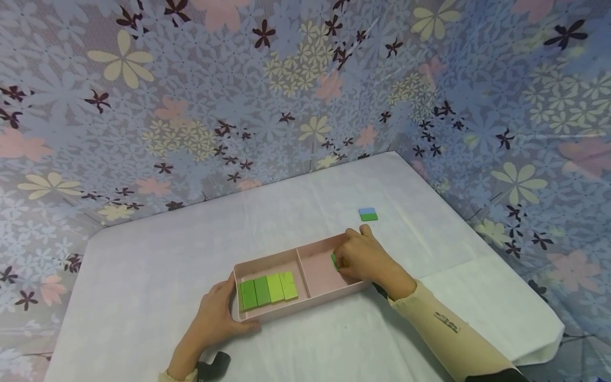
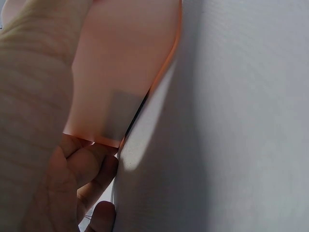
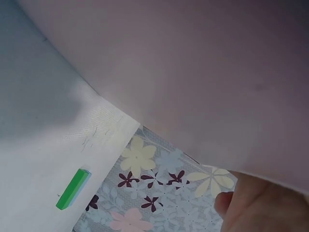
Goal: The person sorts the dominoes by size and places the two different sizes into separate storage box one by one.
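Note:
A pale pink box (image 1: 310,301) with two compartments lies on the white-covered table. My left hand (image 1: 217,313) grips its left end, thumb along the front wall; in the left wrist view the fingers curl at the edge of the box (image 2: 125,58). Inside the right compartment, my right hand (image 1: 365,257) pinches a small green block (image 1: 335,261), mostly hidden by the fingers. Standing side by side in the left compartment are several blocks, from dark green (image 1: 249,295) to yellow-green (image 1: 288,285). The box wall (image 3: 169,96) fills much of the right wrist view.
Beyond the box's right end lies a blue-and-green block (image 1: 368,214) on the white cloth (image 1: 191,239). Flower-patterned fabric (image 1: 267,122) rises behind the table and along its right side. A dark strap piece (image 1: 220,365) sits by the left wrist.

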`<action>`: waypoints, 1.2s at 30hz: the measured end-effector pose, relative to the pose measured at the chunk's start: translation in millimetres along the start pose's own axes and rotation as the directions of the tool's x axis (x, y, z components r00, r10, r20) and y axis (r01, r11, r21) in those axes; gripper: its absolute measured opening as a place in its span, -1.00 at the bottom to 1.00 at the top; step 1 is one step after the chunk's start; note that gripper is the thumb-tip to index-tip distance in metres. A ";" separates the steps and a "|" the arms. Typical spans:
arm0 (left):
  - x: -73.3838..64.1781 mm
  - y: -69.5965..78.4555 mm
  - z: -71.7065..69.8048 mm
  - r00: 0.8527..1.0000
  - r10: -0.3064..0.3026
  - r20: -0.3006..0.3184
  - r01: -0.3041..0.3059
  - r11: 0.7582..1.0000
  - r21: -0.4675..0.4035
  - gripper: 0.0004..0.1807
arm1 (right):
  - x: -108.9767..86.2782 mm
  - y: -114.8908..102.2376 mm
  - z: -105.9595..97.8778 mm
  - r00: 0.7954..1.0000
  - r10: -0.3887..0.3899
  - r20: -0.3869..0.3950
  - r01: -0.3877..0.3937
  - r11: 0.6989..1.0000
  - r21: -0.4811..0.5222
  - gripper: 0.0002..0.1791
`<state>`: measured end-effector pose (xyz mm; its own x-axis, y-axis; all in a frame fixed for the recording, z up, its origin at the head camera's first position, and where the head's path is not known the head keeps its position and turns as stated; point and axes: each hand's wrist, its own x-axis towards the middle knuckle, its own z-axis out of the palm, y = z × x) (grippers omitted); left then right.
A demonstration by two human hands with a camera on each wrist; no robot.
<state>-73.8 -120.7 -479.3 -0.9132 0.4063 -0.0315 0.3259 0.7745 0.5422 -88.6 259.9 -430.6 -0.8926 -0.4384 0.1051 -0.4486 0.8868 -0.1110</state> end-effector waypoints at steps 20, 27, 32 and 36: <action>-0.2 -0.3 0.6 1.000 0.020 -0.020 -0.021 1.000 0.000 0.50 | -1.2 1.3 0.9 1.000 0.005 0.014 -0.006 1.000 0.020 -0.76; 0.6 0.0 -0.9 1.000 0.026 -0.015 -0.026 1.000 0.009 0.50 | -1.5 1.3 0.4 1.000 -0.016 0.002 0.016 1.000 0.021 -0.72; 1.6 -0.5 -1.9 0.999 0.037 -0.031 -0.036 0.999 0.008 0.50 | -1.5 2.5 -4.1 1.000 -0.009 -0.009 0.009 0.998 0.055 -0.73; 1.3 -1.6 -0.5 0.999 0.039 -0.027 -0.039 0.999 0.000 0.50 | -2.9 6.9 -8.3 0.999 0.015 -0.051 -0.010 0.994 0.105 -0.78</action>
<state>-75.7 -121.7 -479.8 -0.9060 0.4230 0.0127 0.3615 0.7580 0.5429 -88.7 268.5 -423.4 -0.8960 -0.4166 0.1538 -0.4419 0.8709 -0.2150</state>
